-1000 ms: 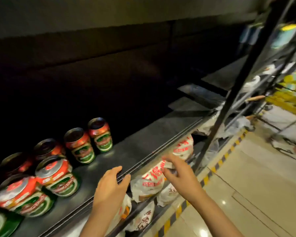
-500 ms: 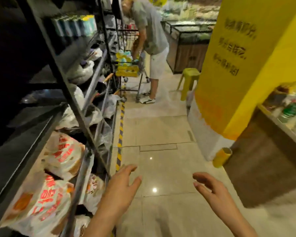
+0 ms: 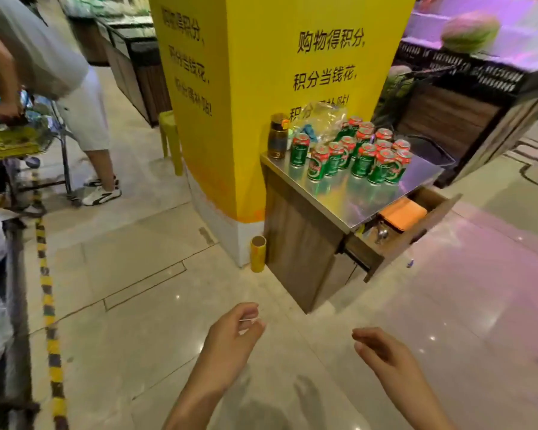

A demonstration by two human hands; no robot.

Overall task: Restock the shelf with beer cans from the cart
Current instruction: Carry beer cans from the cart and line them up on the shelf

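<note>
head view: the beer cans (image 3: 359, 152) stand upright in a cluster on the steel counter (image 3: 348, 203), ahead of both hands and slightly to the right, well apart from them. the right hand (image 3: 385, 352) looks nearer. both it and the left hand (image 3: 230, 339) are empty, fingers loosely curled. the drawer (image 3: 398, 228) under the counter hangs open, holding an orange pad (image 3: 404, 212) and small items.

Single head-worn wide-angle view, angled forward and down across the floor (image 3: 156, 321); both hands low in frame, metal-topped counter (image 3: 348, 200) at middle distance ahead.
</note>
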